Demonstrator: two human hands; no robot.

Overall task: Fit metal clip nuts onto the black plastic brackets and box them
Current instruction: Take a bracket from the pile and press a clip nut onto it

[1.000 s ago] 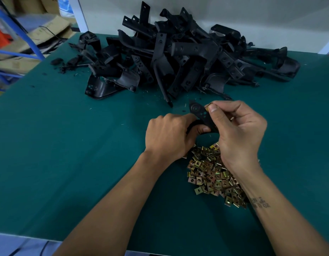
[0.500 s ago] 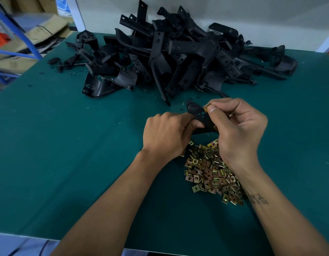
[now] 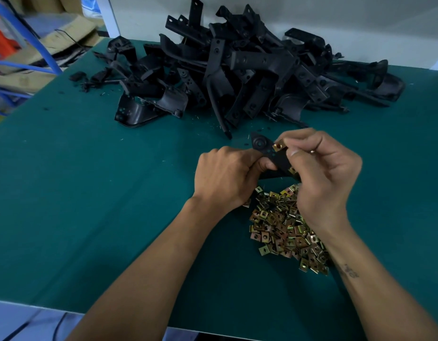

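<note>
Here the left hand (image 3: 223, 178) grips the lower end of a black bracket (image 3: 269, 156) to steady it, just beyond the heap of nuts (image 3: 284, 225); the right hand (image 3: 321, 173) pinches a brass clip nut (image 3: 279, 145) at the bracket's upper edge, probably so it slides on squarely. Behind the heap, further back, lies the pile of brackets (image 3: 250, 70) on the green table (image 3: 90, 193), near enough to reach; no box shows.

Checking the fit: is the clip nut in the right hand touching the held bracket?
Touching. The head view shows the clip nut, pinched by the right hand, seated against the black bracket's edge, no gap.
</note>
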